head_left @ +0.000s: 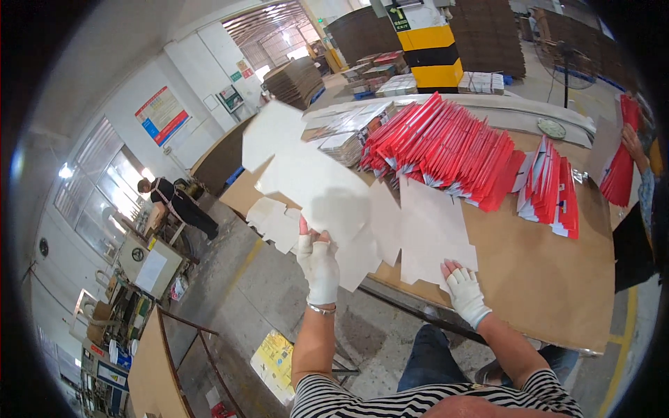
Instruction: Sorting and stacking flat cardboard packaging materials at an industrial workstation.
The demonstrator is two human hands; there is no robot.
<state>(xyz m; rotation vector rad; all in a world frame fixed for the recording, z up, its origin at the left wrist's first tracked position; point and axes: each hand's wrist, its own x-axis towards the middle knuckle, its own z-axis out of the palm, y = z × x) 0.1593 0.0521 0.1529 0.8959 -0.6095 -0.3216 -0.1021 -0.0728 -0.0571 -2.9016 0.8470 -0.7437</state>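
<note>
My left hand (320, 268), in a white fingerless glove, is closed on the lower edge of a large pale die-cut cardboard blank (313, 174), which is raised and tilted above the table's left part. My right hand (465, 292), gloved the same way, lies with its fingers stretched out on the near corner of another flat cardboard blank (435, 233) on the brown table (550, 285). Between the two, more pale blanks (359, 244) overlap and stick out past the table's near edge. Further white blanks (275, 221) lie at the left end.
Beyond the blanks stands a long row of red folded cartons (442, 150), with a smaller red bunch (550, 184) to its right. Strapped stacks (348, 132) sit behind. At the far right a person's hand (633, 146) holds red cartons. Another person (181, 202) works at left.
</note>
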